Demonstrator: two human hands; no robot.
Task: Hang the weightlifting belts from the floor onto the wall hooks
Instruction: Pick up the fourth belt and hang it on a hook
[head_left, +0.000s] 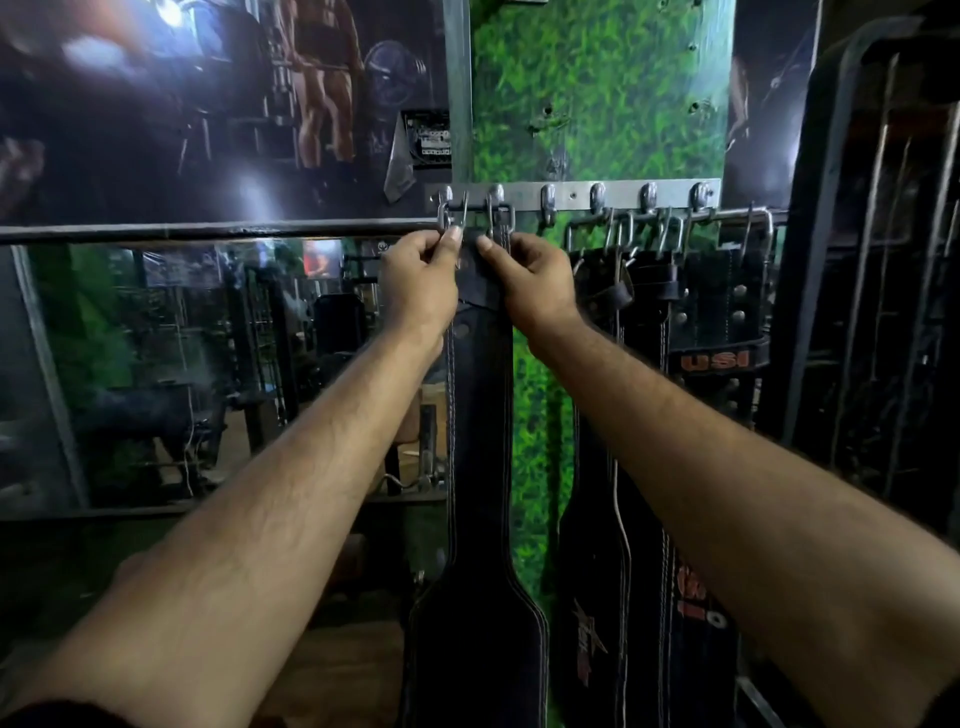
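A black weightlifting belt (480, 415) with white stitching hangs straight down from the two leftmost hooks of a metal hook rail (574, 195) on the green wall panel. Its steel buckle (475, 215) sits over those hooks. My left hand (421, 283) pinches the buckle's left side and prongs. My right hand (535, 283) grips the belt's top just under the buckle's right side. Several other black belts (696, 312) hang by their buckles from the hooks to the right, one lettered USI in orange.
A mirror (208, 364) fills the wall to the left below a dark steel bar (208, 231). Gym posters cover the wall above. A black metal rack (878, 260) stands close on the right. The wooden floor shows at the bottom.
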